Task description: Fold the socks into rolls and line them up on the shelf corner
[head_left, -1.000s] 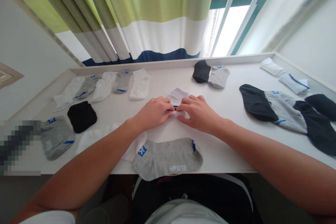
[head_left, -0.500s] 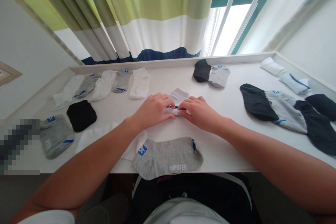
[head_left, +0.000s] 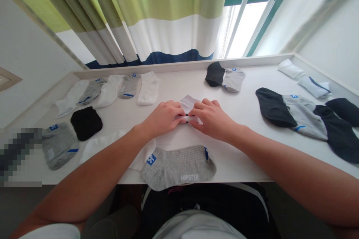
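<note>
In the middle of the white table, my left hand (head_left: 169, 117) and my right hand (head_left: 209, 115) pinch a white sock (head_left: 191, 119) with a dark stripe. It is rolled into a narrow bundle, and my fingers cover both its ends. Beyond my fingertips a pale flat end of sock (head_left: 190, 101) lies on the tabletop; whether it belongs to the same sock I cannot tell. Closer to my body, a grey sock (head_left: 181, 166) marked HIPSTER lies flat and hangs slightly over the front edge. A white sock (head_left: 143, 155) sits partly beneath it.
Several white and grey socks (head_left: 110, 90) lie in a row at the back left. A folded black sock (head_left: 86, 123) and a grey sock (head_left: 60, 145) are nearer. To the right lie black and grey socks (head_left: 304, 115) and rolled white socks (head_left: 314, 86). A raised rim (head_left: 182, 66) borders the table.
My right hand has shifted slightly left, closer to my left hand, and the roll's dark stripe shows differently between my fingertips. Both hands keep hold of the white sock.
</note>
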Action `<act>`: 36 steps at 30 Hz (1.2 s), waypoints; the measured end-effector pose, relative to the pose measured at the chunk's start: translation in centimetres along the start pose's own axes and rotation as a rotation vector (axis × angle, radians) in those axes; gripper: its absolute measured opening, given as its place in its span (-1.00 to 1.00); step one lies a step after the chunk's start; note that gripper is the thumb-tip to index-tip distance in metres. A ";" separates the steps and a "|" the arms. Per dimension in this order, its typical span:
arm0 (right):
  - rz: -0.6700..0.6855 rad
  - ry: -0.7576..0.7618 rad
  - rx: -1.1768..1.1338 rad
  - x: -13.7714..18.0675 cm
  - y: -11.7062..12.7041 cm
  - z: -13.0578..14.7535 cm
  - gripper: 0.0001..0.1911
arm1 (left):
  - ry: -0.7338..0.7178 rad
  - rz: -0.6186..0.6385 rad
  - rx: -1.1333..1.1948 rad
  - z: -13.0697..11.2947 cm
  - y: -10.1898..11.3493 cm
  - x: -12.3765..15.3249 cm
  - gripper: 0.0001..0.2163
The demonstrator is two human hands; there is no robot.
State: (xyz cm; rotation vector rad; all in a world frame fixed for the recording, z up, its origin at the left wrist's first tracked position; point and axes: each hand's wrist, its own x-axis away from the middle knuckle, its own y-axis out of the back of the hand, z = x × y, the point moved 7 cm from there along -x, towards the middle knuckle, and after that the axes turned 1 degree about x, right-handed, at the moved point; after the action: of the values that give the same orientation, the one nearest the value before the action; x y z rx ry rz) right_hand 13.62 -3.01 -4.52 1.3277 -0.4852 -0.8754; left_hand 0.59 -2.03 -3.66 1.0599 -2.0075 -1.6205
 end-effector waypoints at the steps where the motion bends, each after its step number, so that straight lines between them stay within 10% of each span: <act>1: -0.016 0.008 0.001 0.0 0.0 0.0 -0.85 | -0.002 0.001 -0.001 0.0 0.0 0.0 -0.91; 36: 0.010 -0.003 0.003 -0.1 -0.2 -0.3 -0.92 | 0.027 0.061 -0.111 0.3 -0.4 0.0 -0.87</act>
State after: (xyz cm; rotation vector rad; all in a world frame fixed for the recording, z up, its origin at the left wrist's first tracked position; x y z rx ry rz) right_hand 13.75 -2.77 -4.74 1.3258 -0.4956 -0.8691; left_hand 0.52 -1.89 -4.09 0.9660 -1.8902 -1.6570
